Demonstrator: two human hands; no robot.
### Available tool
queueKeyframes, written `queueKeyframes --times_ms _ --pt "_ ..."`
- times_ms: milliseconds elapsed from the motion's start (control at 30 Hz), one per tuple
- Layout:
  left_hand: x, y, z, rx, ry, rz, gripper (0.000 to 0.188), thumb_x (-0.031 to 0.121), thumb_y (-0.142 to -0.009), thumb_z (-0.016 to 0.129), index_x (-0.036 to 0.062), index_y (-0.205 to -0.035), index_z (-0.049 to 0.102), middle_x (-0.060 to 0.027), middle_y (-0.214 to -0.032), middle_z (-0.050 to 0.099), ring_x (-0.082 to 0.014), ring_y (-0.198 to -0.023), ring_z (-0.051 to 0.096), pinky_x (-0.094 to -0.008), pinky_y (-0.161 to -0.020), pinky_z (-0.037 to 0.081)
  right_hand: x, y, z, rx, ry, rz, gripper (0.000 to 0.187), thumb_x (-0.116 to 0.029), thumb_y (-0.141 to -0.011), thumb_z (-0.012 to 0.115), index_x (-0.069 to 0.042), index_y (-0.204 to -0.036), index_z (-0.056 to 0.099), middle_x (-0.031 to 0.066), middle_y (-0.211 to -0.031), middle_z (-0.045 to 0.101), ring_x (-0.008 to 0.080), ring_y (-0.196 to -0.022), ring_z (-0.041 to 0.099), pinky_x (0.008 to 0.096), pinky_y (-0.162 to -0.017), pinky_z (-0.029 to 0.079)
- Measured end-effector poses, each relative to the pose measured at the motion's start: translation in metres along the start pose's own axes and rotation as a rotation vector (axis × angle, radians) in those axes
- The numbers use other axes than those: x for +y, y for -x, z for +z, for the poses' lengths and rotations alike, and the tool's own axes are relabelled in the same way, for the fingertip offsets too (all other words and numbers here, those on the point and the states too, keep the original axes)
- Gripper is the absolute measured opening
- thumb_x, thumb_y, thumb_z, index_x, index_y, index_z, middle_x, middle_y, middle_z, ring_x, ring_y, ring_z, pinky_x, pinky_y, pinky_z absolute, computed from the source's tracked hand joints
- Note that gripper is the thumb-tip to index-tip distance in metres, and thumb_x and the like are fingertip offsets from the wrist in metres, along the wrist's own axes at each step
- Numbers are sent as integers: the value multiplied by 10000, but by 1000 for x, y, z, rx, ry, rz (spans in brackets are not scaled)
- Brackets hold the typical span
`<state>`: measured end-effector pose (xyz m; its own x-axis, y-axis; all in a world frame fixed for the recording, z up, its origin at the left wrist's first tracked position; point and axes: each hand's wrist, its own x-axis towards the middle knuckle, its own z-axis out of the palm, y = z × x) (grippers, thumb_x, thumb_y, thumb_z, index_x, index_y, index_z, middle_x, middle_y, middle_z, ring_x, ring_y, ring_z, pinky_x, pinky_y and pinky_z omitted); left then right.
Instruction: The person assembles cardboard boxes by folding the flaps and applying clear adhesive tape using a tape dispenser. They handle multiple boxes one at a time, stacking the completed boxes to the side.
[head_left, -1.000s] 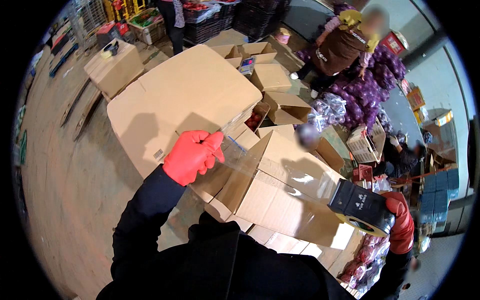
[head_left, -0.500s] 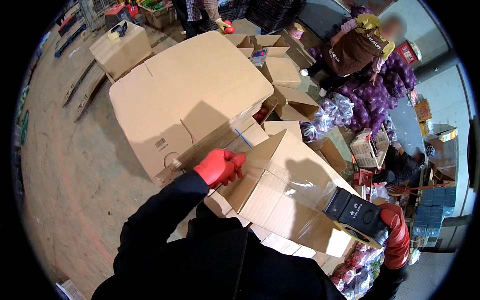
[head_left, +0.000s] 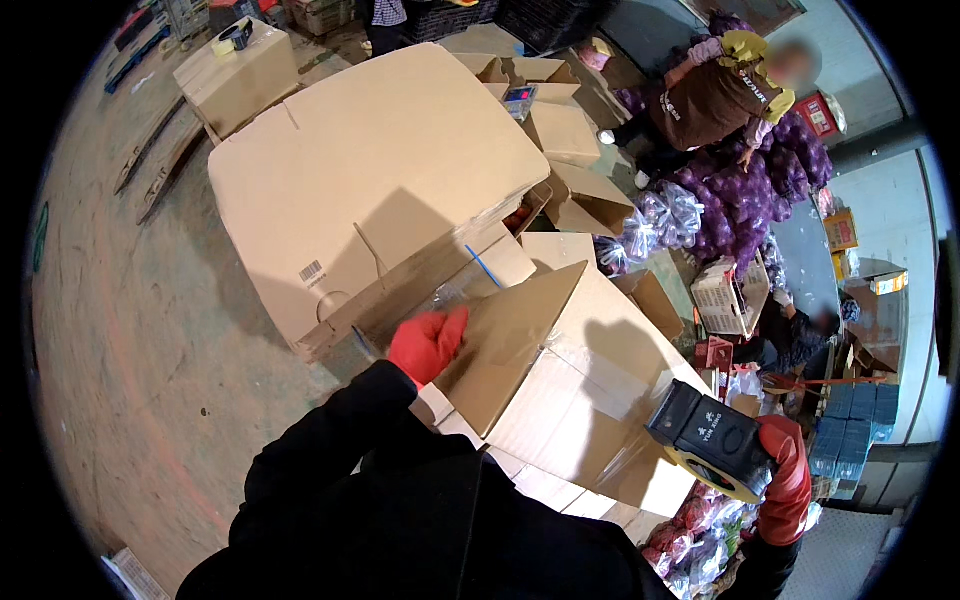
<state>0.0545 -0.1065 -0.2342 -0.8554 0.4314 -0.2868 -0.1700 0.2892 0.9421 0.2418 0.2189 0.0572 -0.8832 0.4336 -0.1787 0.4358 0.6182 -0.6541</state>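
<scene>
The cardboard box (head_left: 572, 390), toward four o'clock, is probably light and stiff, best held by its edges. The right hand (head_left: 786, 475) grips the tape dispenser (head_left: 712, 436) at its four o'clock; the left hand (head_left: 428, 346) curls at nine, hold unclear.

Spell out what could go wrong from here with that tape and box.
The clear tape might crease or run crooked on the cardboard box if the right grip tilts the black dispenser. The left grip is close beside the box's side, so tape could stick to it. If the dispenser slipped, it might fall toward the bagged produce near the box's edge.
</scene>
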Motion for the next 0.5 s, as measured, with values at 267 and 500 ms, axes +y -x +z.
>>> queueKeyframes --times_ms 267,500 --pt "75 22 -6 -499 176 666 809 268 -933 557 56 -1495 15 -140 -1553 106 -230 -1430 117 -341 -1134 128 -28 -12 14 -18 99 -72 637 -597 -819 559 8 -1003 639 184 -981 627 289 -876 607 336 -817 464" --pt "159 43 6 -50 -746 768 1039 446 -733 712 52 -1491 120 -191 -1520 191 -347 -1414 173 -448 -1143 130 -24 -30 3 -194 111 -45 750 -679 -845 468 13 -1061 658 162 -1062 633 242 -961 594 335 -865 435"
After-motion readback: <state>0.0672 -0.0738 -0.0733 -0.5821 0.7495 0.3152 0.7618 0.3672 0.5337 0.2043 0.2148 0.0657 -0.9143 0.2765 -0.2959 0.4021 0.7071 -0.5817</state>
